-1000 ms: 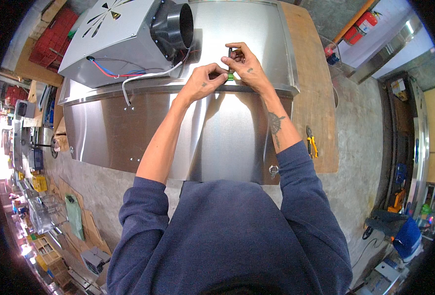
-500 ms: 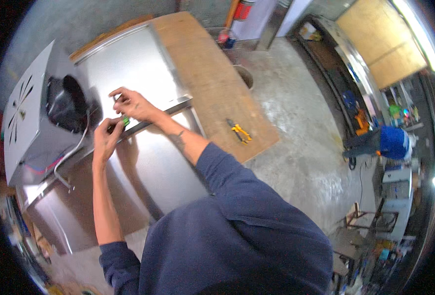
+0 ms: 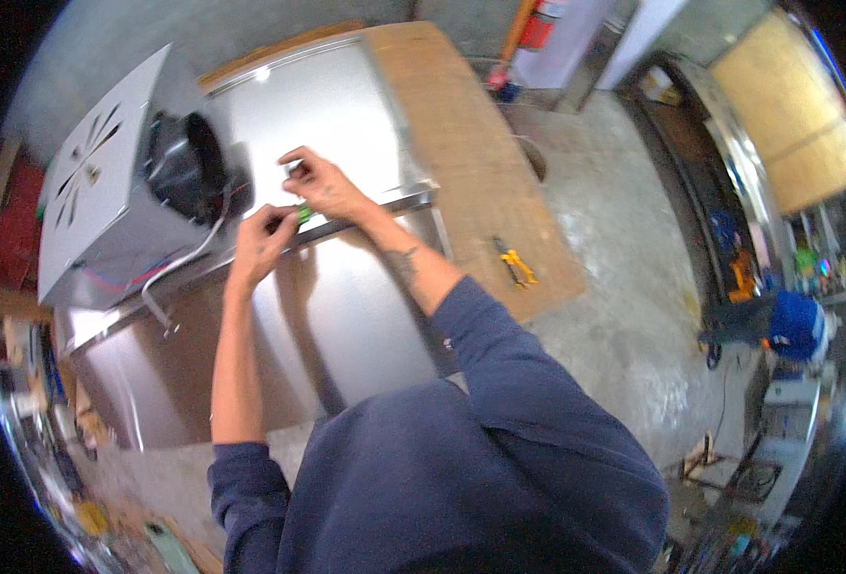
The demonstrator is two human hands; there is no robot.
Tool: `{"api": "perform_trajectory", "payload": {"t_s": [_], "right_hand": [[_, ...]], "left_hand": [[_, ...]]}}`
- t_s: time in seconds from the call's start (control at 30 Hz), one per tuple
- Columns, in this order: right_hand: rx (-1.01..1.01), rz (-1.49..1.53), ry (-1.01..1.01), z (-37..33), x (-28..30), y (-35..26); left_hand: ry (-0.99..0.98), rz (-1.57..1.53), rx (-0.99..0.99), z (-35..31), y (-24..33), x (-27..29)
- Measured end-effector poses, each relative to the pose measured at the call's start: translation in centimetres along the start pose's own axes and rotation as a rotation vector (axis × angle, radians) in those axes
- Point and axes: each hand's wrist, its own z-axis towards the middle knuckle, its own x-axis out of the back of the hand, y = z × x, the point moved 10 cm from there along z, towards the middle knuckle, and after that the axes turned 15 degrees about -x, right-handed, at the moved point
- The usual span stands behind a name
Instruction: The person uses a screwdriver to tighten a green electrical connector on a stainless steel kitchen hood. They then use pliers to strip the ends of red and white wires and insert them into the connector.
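Left hand (image 3: pixel 258 247) pinches a green block (image 3: pixel 304 214) at the ledge (image 3: pixel 373 214) of the steel casing (image 3: pixel 370 297); contact with the ledge cannot be told. Right hand (image 3: pixel 329 189), toward one o'clock of the block, grips a small dark item (image 3: pixel 295 171), blurred. Grey box (image 3: pixel 93 182): between nine and ten o'clock. Pliers (image 3: pixel 514 262): between three and four o'clock, lying on the board (image 3: pixel 471 153).
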Motion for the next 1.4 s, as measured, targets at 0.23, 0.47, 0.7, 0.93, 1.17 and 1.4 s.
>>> {"api": "perform_trajectory", "payload": {"t_s": [0.23,0.47,0.7,0.93,1.17,1.4], "right_hand": [[-0.084,-0.004,0.011,-0.6,0.2,-0.9],[-0.16,0.148,-0.04,-1.0,-0.3,-1.5],[-0.145,0.1,-0.027,-0.9,-0.2,-1.3],[-0.188,-0.073,0.021,-1.0,-0.1,-1.3],[-0.167,0.061,-0.056,-0.8,-0.5,-1.1],[-0.177,0.063,0.024,-1.4,-0.1,-1.4]], "left_hand": [[-0.007,-0.025,0.047,-0.2,0.9,0.2],[-0.009,-0.04,0.07,-0.3,0.9,0.6],[-0.016,-0.025,0.07,-0.3,1.0,0.5],[-0.031,-0.029,0.06,-0.3,1.3,0.5],[-0.068,-0.126,0.098,-0.3,1.1,0.2],[-0.051,-0.123,0.084,-0.3,0.6,0.2]]}}
